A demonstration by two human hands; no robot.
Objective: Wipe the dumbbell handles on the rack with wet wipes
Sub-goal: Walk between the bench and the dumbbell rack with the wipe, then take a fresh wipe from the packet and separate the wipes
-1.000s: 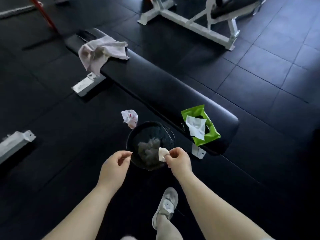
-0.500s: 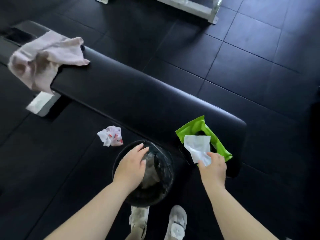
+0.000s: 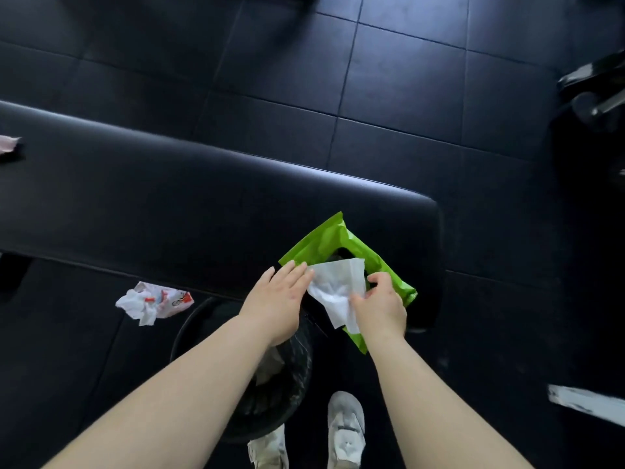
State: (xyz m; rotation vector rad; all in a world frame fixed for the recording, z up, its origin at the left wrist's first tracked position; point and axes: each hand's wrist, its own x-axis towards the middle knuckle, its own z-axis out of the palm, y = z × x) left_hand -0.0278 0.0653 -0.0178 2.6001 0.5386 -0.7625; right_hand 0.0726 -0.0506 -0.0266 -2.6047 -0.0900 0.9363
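The left hand (image 3: 277,299) has left the bin (image 3: 297,384) and now presses flat on the pack (image 3: 329,236). The right hand (image 3: 382,309) pinches a fresh wipe (image 3: 334,289), partly drawn out; wiping should resume next.

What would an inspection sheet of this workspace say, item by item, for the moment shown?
Surface: black padded bench, green wipe pack on its near right end.
Job's things: white wet wipe partly out of the pack; what looks like a dumbbell far right, dim.
Clutter: crumpled wrapper on the floor; bin with pale waste inside; cloth at left edge of bench.
Hands: left hand flat, fingers straight on the pack; right hand pinches the wipe.
Cables: nothing seen.
Surroundings: dark tiled floor; pale shoes.
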